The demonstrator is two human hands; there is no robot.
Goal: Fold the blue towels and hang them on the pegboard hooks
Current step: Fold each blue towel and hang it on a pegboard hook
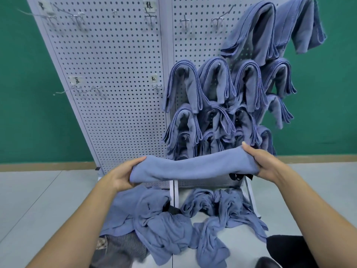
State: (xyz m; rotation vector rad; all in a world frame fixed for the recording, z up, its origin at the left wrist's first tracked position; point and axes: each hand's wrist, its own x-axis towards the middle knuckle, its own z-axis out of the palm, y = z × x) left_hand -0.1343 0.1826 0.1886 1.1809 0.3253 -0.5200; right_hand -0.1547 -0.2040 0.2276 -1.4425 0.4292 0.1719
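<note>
The left hand (119, 176) and right hand (264, 163) grip the towel (193, 167) by its ends, its long axis spanning them. Bare hooks (185, 22) sit high above.

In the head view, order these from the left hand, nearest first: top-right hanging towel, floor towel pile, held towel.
1. held towel, gripped by the left hand.
2. floor towel pile, just below it.
3. top-right hanging towel, high at upper right.

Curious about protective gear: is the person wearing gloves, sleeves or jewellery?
No. The left hand and right hand are bare, no gloves or rings visible. The left forearm and right forearm are uncovered to the picture's edge; no sleeve or watch shows.
</note>
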